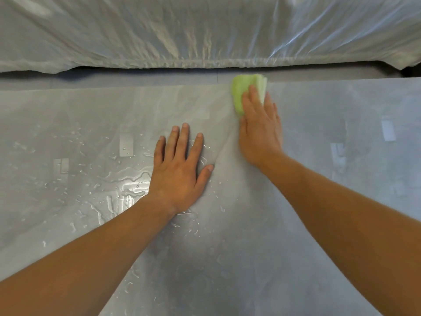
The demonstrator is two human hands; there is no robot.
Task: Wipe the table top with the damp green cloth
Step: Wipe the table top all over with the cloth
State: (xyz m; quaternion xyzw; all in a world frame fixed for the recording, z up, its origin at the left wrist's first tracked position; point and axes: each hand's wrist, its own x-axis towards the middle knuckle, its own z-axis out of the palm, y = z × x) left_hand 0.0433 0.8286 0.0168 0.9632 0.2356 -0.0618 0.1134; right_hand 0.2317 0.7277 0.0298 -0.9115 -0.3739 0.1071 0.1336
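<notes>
The grey table top (330,201) fills the view, with water streaks and drops on its left and middle part. A folded green cloth (241,92) lies near the table's far edge, right of centre. My right hand (259,131) presses flat on the cloth, fingers covering its near half. My left hand (180,165) rests flat on the wet table with fingers spread, a little nearer and to the left of the right hand, holding nothing.
Beyond the far edge, a bulky thing wrapped in clear plastic sheet (205,30) spans the whole width. A dark gap (159,70) runs between it and the table. Puddles (127,179) lie left of my left hand.
</notes>
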